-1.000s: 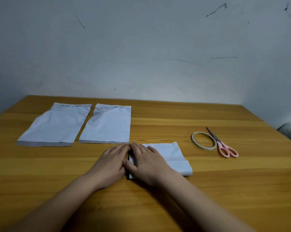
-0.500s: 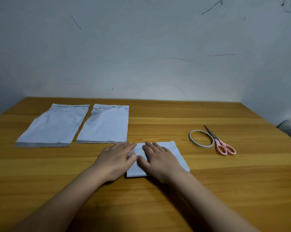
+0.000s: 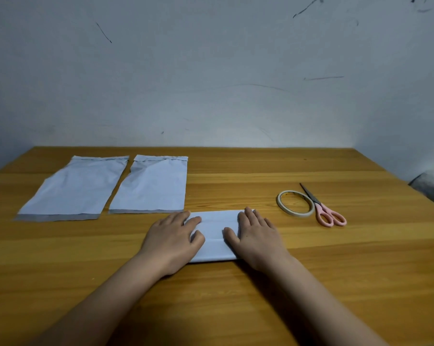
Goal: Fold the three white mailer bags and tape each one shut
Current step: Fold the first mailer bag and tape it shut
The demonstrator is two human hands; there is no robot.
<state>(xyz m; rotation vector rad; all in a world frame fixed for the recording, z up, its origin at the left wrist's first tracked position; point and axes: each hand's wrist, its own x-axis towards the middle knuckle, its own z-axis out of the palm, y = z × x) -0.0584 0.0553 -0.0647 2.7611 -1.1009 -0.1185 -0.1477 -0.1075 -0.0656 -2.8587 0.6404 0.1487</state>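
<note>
Near the desk's front edge, left hand (image 3: 172,237) and right hand (image 3: 257,236) press flat, fingers straight, on the folded mailer bag (image 3: 216,233). It looks thin, limp and slippery. Best pinned at its ends.

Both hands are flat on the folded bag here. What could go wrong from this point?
The folded bag is held down only by the left hand and right hand; it may spring open when one lifts. The tape roll and scissors lie off to the right, so fetching them probably frees that side.
</note>
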